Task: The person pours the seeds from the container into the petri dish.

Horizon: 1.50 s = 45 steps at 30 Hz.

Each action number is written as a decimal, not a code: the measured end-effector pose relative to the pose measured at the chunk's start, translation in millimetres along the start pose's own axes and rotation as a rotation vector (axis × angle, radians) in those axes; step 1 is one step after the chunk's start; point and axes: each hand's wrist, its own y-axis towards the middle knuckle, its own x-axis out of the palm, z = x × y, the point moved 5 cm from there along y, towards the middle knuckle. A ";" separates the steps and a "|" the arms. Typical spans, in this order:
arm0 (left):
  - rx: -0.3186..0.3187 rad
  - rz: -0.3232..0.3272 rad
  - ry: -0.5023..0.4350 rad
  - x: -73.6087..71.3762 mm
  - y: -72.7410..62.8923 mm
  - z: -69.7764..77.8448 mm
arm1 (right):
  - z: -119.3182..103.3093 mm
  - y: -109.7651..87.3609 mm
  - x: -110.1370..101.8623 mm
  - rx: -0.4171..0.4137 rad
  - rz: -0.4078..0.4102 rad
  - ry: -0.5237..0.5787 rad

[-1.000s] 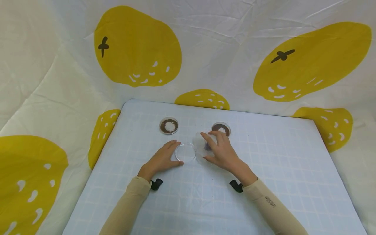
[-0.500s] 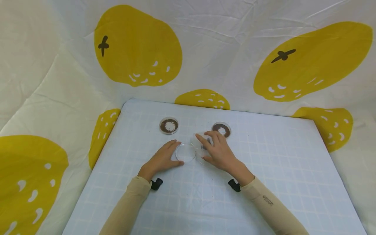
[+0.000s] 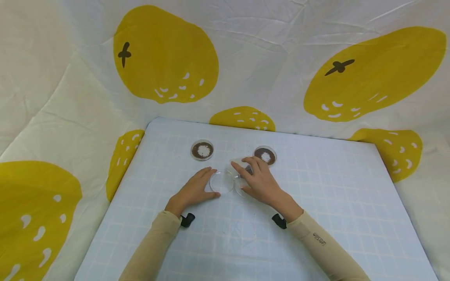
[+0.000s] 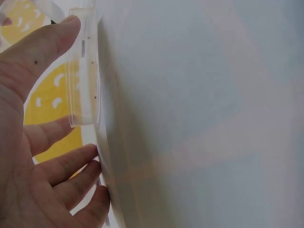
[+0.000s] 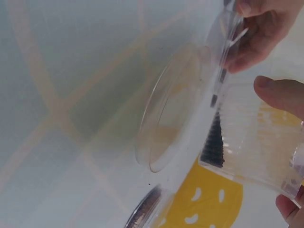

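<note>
My left hand (image 3: 195, 189) holds a clear petri dish (image 3: 222, 192) by its sides, thumb and forefinger on its wall in the left wrist view. Tilted in my right hand (image 3: 261, 181) is a clear plastic box (image 5: 256, 142), thumb on one side and fingers on the other. Dark grains (image 5: 216, 142) gather along its low edge, beside the left hand's dish. Below the box, another clear, shallow round dish (image 5: 166, 114) sits on the table, partly hidden by my right hand in the head view.
Two petri dishes stand farther back, a left one (image 3: 202, 150) and a right one (image 3: 265, 154), each with brown material and a white heap in the middle. The pale checked tablecloth (image 3: 337, 203) ends at a fruit-print curtain (image 3: 260, 58).
My right hand and the box have shifted slightly left, toward the left hand's dish, and the box's tilt has changed. The left hand and its dish stay in place.
</note>
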 end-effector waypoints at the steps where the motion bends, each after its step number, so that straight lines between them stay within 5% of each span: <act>1: -0.001 0.000 -0.001 0.2 0.0 -0.1 | -0.6 0.3 -0.3 0.001 -0.005 -0.003; 45: 0.005 0.011 0.006 -0.9 -1.3 0.0 | -7.1 7.8 -2.4 -0.019 -0.037 -0.036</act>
